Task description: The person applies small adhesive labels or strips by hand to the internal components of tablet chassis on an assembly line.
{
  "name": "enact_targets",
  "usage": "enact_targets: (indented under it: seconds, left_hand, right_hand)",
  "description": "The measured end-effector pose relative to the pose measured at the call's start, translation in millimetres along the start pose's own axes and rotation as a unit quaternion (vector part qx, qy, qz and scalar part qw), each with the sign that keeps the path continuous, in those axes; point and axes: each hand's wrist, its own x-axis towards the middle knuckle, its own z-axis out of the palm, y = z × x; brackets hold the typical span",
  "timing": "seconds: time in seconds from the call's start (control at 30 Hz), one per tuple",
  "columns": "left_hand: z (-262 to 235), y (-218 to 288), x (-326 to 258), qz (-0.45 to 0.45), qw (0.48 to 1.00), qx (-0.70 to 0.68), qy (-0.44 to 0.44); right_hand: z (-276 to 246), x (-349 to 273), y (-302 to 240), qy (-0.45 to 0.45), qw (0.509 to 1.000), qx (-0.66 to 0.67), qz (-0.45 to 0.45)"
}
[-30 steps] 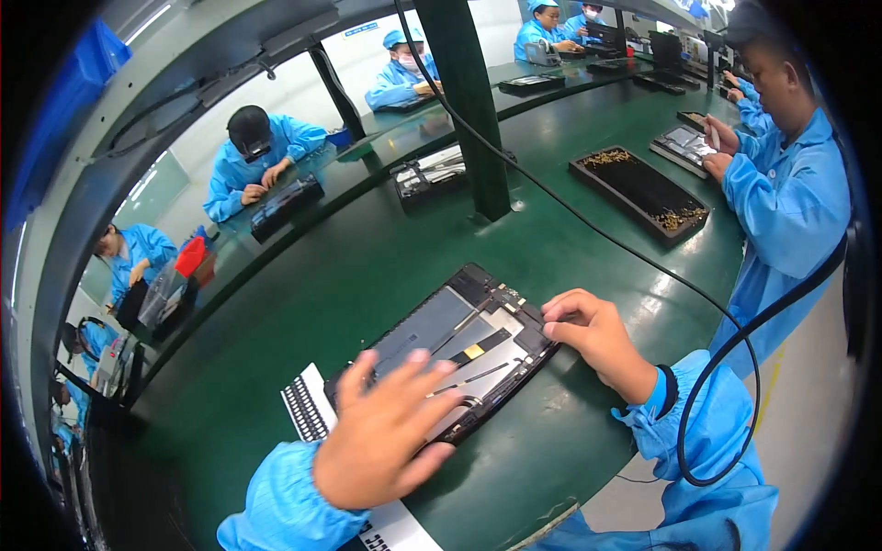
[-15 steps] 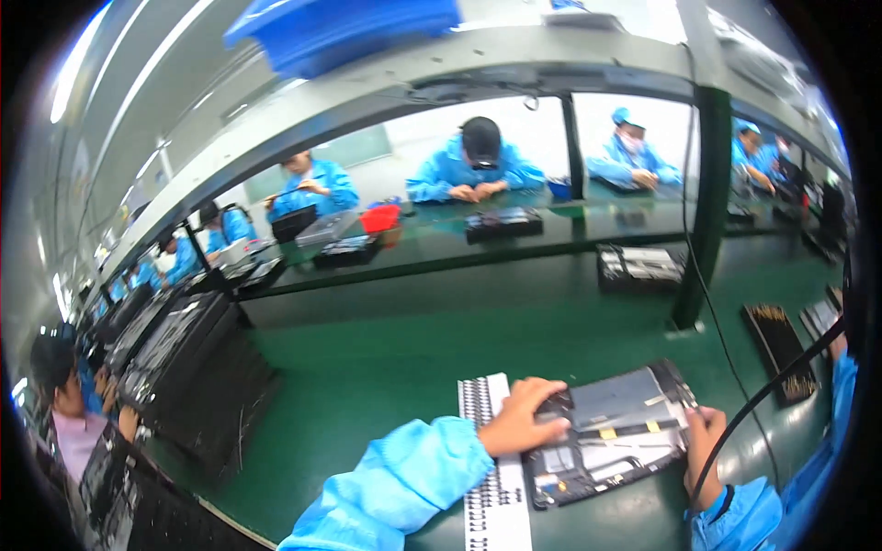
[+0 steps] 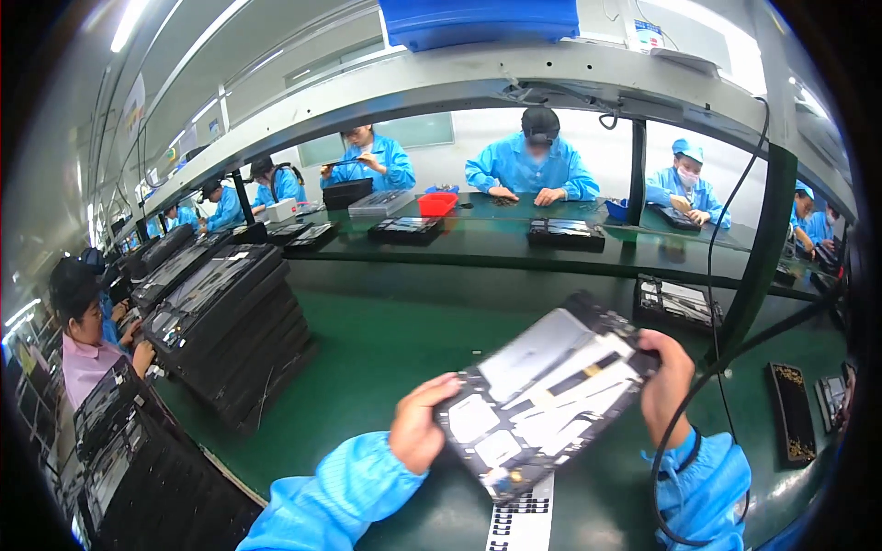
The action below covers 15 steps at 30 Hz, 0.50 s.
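Observation:
Both hands hold a flat black tray (image 3: pixel 565 395) filled with white, grey and silver electronic parts. It is tilted above the green bench and slightly blurred. My left hand (image 3: pixel 423 424) grips its left edge, fingers partly hidden behind. At the upper right corner, my right hand (image 3: pixel 666 372) closes around the edge. Beneath the tray a white sheet (image 3: pixel 525 525) with rows of small black pieces shows only in part; the tray covers the rest.
Tall stacks of similar black trays (image 3: pixel 230 321) stand at the left. A black cable (image 3: pixel 712 266) hangs near my right arm. At the right lies a narrow black tray with gold-coloured bits (image 3: pixel 792 413). Co-workers in blue sit across the bench, beyond a metal frame (image 3: pixel 441 83).
The tray has risen off the bench and tilted. My left hand has shifted from its top to its left edge. The surroundings sit further right in view.

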Motion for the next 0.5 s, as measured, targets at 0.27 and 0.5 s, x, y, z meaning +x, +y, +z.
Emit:
enact_targets:
  seconds: [0.27, 0.5]
  left_hand:
    - [-121, 39, -4, 0.176, 0.976, -0.067, 0.107]
    - [-141, 64, 6, 0.324, 0.921, 0.06, 0.208]
  right_hand:
    - [59, -71, -7, -0.271, 0.933, -0.186, -0.148]
    - [47, -108, -148, -0.338, 0.891, 0.033, -0.302]
